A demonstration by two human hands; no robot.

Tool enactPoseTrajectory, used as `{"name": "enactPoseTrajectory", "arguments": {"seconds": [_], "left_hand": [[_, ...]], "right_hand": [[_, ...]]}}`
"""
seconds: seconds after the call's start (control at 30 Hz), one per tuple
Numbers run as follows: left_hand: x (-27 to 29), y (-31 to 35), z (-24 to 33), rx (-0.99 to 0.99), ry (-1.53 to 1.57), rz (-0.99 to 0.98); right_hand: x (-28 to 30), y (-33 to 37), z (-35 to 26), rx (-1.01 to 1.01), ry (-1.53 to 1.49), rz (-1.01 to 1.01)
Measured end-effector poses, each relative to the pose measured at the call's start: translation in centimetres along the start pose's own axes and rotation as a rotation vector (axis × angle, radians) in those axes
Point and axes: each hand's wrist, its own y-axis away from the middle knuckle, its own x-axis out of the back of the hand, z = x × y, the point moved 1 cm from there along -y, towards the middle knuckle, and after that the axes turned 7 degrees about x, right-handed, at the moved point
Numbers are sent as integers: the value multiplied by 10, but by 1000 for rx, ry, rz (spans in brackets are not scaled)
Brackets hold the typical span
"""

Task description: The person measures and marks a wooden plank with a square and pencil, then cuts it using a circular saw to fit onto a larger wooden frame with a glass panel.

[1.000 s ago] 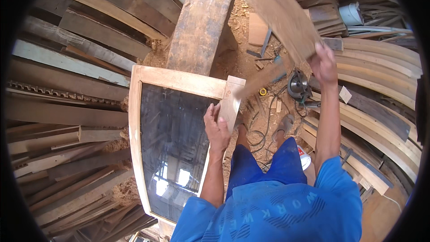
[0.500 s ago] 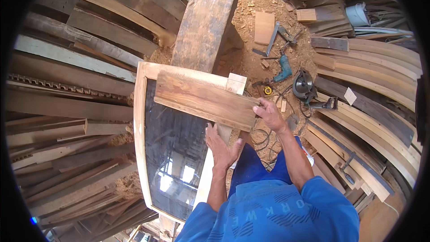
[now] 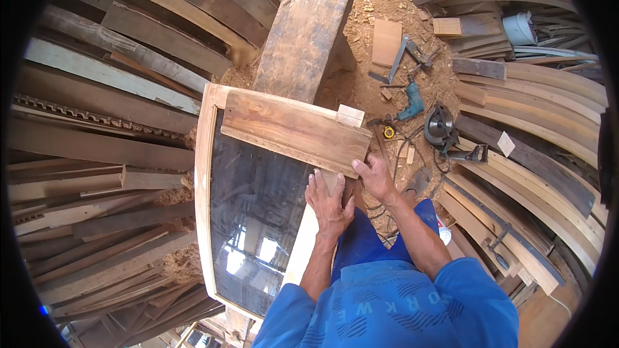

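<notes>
A brown wooden board [image 3: 293, 130] lies across the far end of a pale wooden frame [image 3: 204, 180] that holds a dark glass pane [image 3: 258, 190]. Reflections of bright openings show in the glass. My right hand [image 3: 378, 182] grips the board's near right corner, thumb on top and fingers curled by its end. Beside it, my left hand [image 3: 331, 204] is open, its fingers stretched over the frame's right side and their tips close to the board's near edge. A short pale wood end [image 3: 350, 115] juts out past the board's far edge.
A thick timber beam [image 3: 306, 26] runs away beyond the frame. On the sawdust-covered floor at right lie a teal power drill [image 3: 411, 102], a yellow tape measure [image 3: 388, 132], a circular saw [image 3: 440, 125] and cords. Stacked planks [image 3: 116, 142] line both sides; a clamp [image 3: 500, 241] sits right.
My right hand has slid from the board's right end to its near corner. My left hand has moved slightly right, and the board's right end has shifted a little.
</notes>
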Motion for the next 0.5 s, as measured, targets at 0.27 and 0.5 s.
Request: {"name": "enactPoseTrajectory", "arguments": {"seconds": [0.27, 0.5], "left_hand": [[1, -6, 5, 13, -10, 44], [-1, -6, 4, 23, -28, 55]], "right_hand": [[1, -7, -11, -64, -62, 18], [2, -9, -13, -47, -65, 4]]}}
